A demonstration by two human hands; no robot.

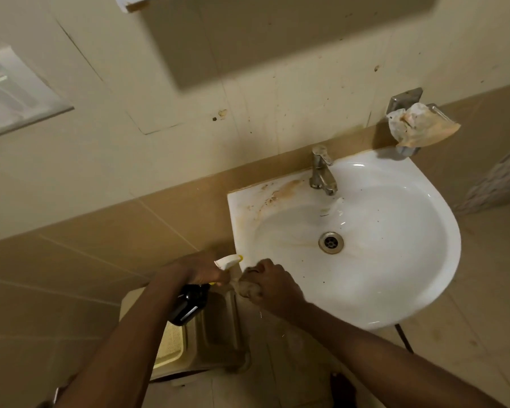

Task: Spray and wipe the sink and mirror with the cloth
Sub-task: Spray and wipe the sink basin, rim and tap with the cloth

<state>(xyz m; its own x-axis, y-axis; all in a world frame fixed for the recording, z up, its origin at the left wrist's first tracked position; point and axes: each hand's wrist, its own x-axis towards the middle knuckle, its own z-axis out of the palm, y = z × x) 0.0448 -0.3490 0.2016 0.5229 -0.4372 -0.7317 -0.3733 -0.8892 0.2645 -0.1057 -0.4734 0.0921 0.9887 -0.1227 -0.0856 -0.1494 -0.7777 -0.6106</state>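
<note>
Beige tiled bathroom wall. Left hand (pixel 198 270) grips a dark spray bottle (pixel 189 304) aimed at the cloth (pixel 248 287) bunched in the right hand (pixel 273 285), at the sink (pixel 395 290) rim. Stains remain by the tap (pixel 321 172); wiping seems barely begun.

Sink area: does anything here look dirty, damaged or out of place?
Yes. The sink has brown stains on its back-left ledge beside the tap. A stained, crumpled wrapper sits in the wall holder, and the wall tiles are speckled with marks.
</note>
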